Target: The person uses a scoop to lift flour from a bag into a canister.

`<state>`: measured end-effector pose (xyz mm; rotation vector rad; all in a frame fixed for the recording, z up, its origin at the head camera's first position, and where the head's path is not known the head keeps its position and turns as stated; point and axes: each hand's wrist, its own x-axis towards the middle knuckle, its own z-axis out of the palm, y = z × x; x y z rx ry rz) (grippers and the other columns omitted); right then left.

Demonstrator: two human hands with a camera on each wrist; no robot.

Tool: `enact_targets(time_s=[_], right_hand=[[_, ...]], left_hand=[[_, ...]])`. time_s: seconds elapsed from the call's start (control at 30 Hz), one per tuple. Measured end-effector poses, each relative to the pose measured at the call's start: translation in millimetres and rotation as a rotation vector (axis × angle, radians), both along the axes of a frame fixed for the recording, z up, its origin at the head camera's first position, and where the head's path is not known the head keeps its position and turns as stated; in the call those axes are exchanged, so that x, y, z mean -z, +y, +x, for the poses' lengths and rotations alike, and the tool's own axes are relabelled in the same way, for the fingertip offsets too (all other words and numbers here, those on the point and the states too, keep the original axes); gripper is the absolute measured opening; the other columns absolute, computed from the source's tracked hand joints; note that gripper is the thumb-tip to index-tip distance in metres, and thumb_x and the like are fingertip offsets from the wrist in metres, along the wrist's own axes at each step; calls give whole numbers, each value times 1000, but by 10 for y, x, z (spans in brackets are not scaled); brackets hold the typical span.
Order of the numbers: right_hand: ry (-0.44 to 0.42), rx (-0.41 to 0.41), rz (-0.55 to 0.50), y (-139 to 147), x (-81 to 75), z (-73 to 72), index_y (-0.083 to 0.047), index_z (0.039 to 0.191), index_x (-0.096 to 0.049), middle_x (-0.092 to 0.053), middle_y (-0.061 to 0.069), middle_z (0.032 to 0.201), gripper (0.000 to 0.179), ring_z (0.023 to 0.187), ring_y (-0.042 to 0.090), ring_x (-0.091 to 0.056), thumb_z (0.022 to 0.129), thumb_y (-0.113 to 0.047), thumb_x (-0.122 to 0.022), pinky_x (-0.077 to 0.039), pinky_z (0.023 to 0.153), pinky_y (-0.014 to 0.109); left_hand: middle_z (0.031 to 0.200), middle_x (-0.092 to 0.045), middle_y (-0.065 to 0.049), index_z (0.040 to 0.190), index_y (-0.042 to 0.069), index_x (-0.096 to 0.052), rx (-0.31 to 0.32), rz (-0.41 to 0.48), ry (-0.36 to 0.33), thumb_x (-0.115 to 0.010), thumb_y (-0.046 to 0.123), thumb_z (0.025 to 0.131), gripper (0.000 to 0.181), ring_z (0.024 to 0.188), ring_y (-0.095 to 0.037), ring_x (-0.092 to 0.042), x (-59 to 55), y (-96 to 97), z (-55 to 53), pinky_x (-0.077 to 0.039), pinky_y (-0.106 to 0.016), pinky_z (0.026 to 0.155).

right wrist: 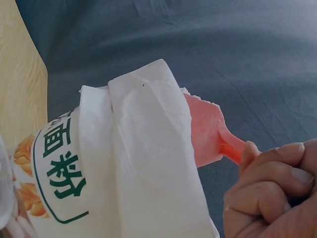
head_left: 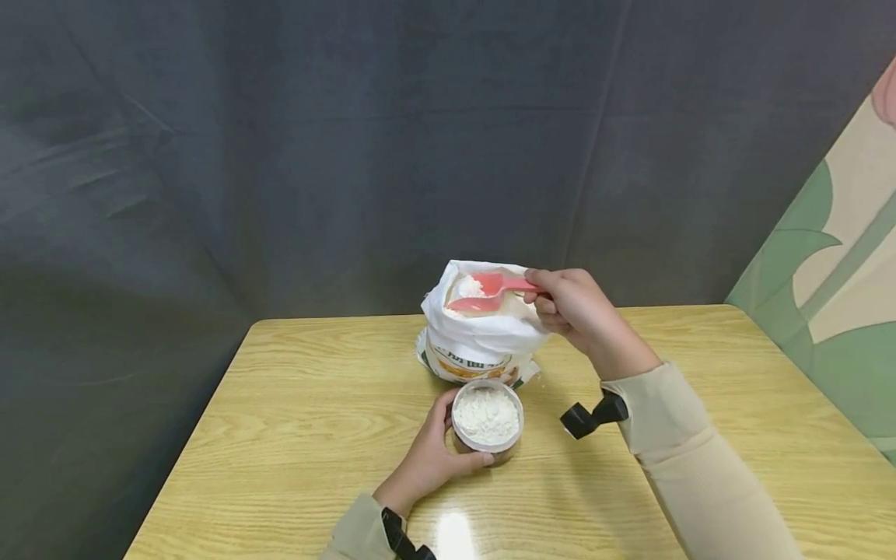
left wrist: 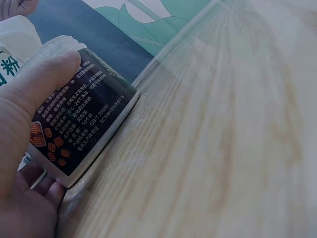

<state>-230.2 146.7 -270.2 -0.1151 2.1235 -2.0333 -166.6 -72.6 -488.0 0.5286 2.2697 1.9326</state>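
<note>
My right hand [head_left: 570, 303] grips the handle of a pink scoop [head_left: 493, 289], which carries white flour over the mouth of a white flour bag [head_left: 483, 334]. In the right wrist view the scoop [right wrist: 205, 131] shows just above the bag's folded rim, the fingers curled round its handle. My left hand [head_left: 434, 455] holds a round tub [head_left: 488, 420] of white flour, thumb on the near side and fingers on the far left. Seen from the left wrist, the tub [left wrist: 84, 109] has a dark printed label and stands on the table.
The wooden table [head_left: 315, 420] carries the bag and the tub, with the tub right in front of the bag. A dark cloth [head_left: 392, 155] hangs behind. At the right stands a panel [head_left: 833, 295] with a leaf pattern.
</note>
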Motion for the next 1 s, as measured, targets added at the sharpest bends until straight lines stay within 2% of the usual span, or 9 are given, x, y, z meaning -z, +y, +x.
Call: enact_targets(time_s=[0.27, 0.53, 0.73, 1.0], right_hand=[[21, -4, -59, 78, -3, 96, -6, 68, -61, -39, -5, 55, 42, 44, 5, -28, 106, -19, -49, -23, 44, 20], [54, 7, -61, 138, -31, 169, -10, 66, -63, -39, -6, 53, 44, 44, 6, -30, 106, -21, -51, -25, 44, 20], [80, -6, -108, 194, -45, 270, -10, 65, -64, -39, -6, 52, 44, 44, 6, -31, 106, -21, -51, -19, 46, 24], [134, -49, -186, 289, -8, 432, -10, 64, -64, -38, -7, 51, 46, 47, 13, -21, 107, -18, -50, -11, 48, 31]], left_hand=[[153, -40, -10, 153, 15, -33, 1, -1, -22, -93, 19, 72, 101, 140, -26, -40, -8, 5, 10, -28, -49, 117], [153, -39, -9, 154, 16, -32, 2, -6, -36, -93, 21, 72, 102, 141, -27, -40, 12, -4, -6, -28, -51, 117], [152, -40, -10, 153, 16, -32, 7, 3, -31, -93, 21, 73, 101, 140, -29, -42, 15, -12, -10, -28, -53, 115], [153, -39, -8, 153, 17, -32, 2, 5, -45, -93, 21, 72, 102, 141, -26, -40, 5, -13, -16, -27, -51, 117]])
